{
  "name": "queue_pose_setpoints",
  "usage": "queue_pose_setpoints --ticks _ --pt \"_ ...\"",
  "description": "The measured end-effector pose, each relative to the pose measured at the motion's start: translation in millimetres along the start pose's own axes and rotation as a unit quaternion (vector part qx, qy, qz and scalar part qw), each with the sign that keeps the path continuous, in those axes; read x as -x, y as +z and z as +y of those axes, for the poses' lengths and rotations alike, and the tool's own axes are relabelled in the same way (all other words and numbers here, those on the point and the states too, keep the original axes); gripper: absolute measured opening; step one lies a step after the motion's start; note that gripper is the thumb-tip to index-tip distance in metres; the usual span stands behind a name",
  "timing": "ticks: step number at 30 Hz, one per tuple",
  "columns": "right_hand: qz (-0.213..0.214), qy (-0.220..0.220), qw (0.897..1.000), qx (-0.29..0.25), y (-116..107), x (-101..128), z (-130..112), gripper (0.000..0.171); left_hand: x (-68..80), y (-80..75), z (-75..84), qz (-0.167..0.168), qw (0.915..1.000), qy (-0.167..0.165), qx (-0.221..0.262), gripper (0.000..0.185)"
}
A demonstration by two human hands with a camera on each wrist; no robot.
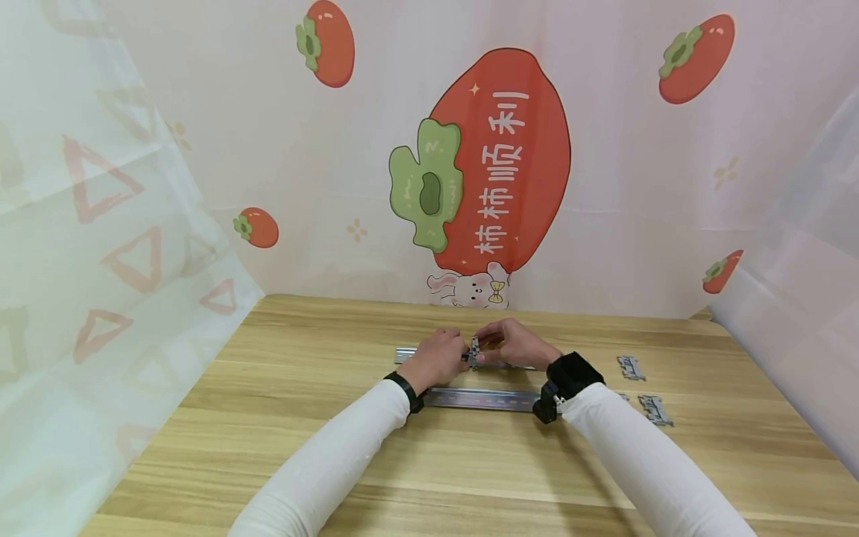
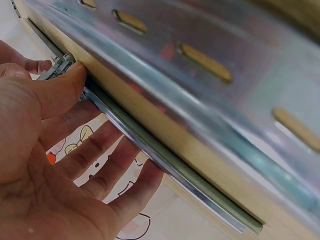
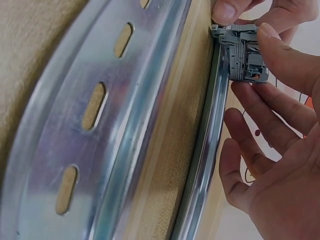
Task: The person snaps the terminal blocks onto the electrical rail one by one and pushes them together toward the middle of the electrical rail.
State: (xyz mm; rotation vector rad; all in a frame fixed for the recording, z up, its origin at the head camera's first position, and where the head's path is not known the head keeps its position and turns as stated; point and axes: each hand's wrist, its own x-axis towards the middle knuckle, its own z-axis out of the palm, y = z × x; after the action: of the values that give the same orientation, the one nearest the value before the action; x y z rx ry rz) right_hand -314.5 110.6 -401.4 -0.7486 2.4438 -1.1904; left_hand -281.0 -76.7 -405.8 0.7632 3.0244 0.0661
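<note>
Both hands meet at the far rail (image 1: 409,353) on the wooden worktop (image 1: 302,447), the left hand (image 1: 439,358) and right hand (image 1: 513,344) each pinching a small grey clip (image 3: 242,52) sitting on the rail's edge, while a second rail (image 1: 479,399) lies nearer, just beside the wrists.

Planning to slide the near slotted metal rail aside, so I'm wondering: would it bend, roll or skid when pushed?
The near rail looks like formed sheet metal with folded edges, so probably stiff rather than floppy. It lies flat and long on the wooden table, so rolling seems unlikely. Its shiny surface suggests it may skid easily and pivot if pushed at one end.
</note>
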Motion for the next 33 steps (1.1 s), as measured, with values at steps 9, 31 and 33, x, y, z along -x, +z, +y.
queue_pose_setpoints --ticks 9,31,33 --pt "0.006 -0.017 0.999 0.032 -0.5 0.7 1.1 0.041 -0.4 -0.8 2.1 0.000 1.0000 -0.001 -0.005 0.027" --pt "0.046 0.004 0.996 0.070 7.0 4.2 -5.8 0.039 -0.2 -0.9 3.1 0.006 0.9999 -0.007 0.005 0.025" --pt "0.052 0.006 0.996 0.075 8.1 4.4 -6.3 0.039 0.0 -1.0 2.8 0.006 1.0000 -0.005 0.005 0.024"
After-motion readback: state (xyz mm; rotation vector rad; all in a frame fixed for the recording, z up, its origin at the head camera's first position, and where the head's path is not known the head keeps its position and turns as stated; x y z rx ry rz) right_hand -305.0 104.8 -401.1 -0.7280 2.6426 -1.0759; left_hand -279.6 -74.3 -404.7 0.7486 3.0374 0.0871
